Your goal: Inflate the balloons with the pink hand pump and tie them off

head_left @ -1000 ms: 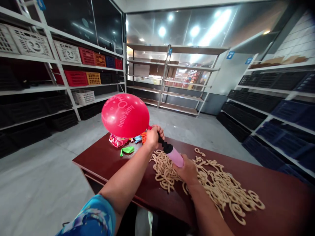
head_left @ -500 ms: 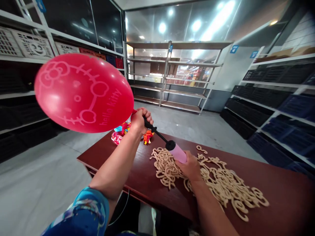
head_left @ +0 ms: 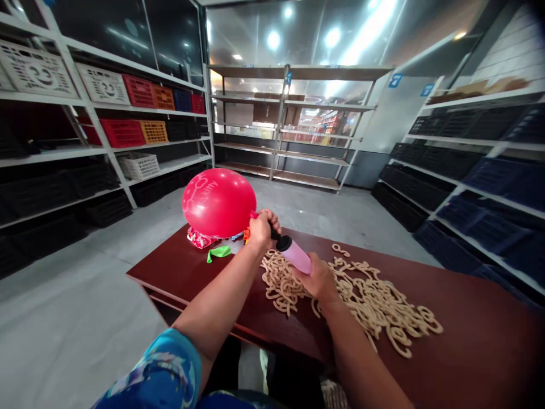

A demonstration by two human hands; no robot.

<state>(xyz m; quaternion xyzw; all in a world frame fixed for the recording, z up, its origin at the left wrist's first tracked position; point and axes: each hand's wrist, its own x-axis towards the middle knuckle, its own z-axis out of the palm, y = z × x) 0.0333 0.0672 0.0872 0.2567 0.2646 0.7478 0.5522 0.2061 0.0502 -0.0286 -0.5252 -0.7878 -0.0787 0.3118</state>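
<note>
My left hand (head_left: 260, 229) is closed around the neck of a blown-up red balloon (head_left: 219, 202) and the black nozzle end of a hand pump. The balloon carries pale printing and floats just above the far left corner of the table. My right hand (head_left: 318, 279) grips the pink barrel of the pump (head_left: 294, 255), which is pushed in close to the left hand. Both hands hover over a heap of tan curly pieces (head_left: 361, 298) spread on the dark red table (head_left: 468, 346).
Loose flat balloons, one green (head_left: 219, 253), and a red packet (head_left: 196, 238) lie under the red balloon. Shelving with crates lines the left wall (head_left: 123, 133), dark bins the right (head_left: 468, 170), and bare racks stand at the back (head_left: 293, 130).
The pump has been pushed in, bringing my hands closer together. The balloon, which swung up large toward the camera half a second ago, is back low over the table's far corner.
</note>
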